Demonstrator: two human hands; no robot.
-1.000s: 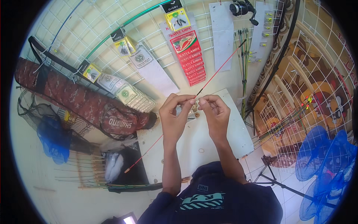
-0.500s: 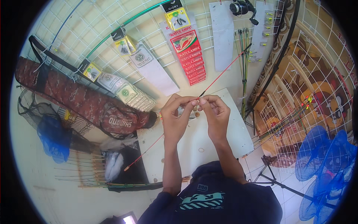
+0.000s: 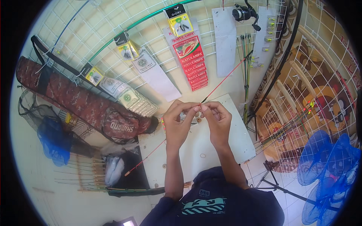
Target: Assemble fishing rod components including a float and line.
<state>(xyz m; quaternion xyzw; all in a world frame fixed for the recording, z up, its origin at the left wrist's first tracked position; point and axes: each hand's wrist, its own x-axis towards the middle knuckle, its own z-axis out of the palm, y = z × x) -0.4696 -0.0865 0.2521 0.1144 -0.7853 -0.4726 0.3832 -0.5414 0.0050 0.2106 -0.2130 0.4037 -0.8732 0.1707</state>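
Note:
A thin red rod [image 3: 222,83] with a dark tip runs slantwise from lower left to upper right above a small white table [image 3: 233,135]. My left hand [image 3: 180,122] and my right hand [image 3: 215,117] meet over the table, fingertips pinched together on the rod near its middle. The rod's lower end [image 3: 130,172] hangs past the table's left edge. A few small round pieces [image 3: 198,120] lie on the table just under my fingers.
A white wire grid wall holds hanging tackle packets [image 3: 181,24], a red card strip [image 3: 191,62] and a fishing reel [image 3: 243,13]. A camouflage rod bag [image 3: 83,105] leans at left, with a blue net [image 3: 52,139] below. Folded blue nets [image 3: 328,165] and a tripod [image 3: 279,184] stand at right.
The rod's lower end has swung slightly lower and left. Both hands stay pinched on it over the table.

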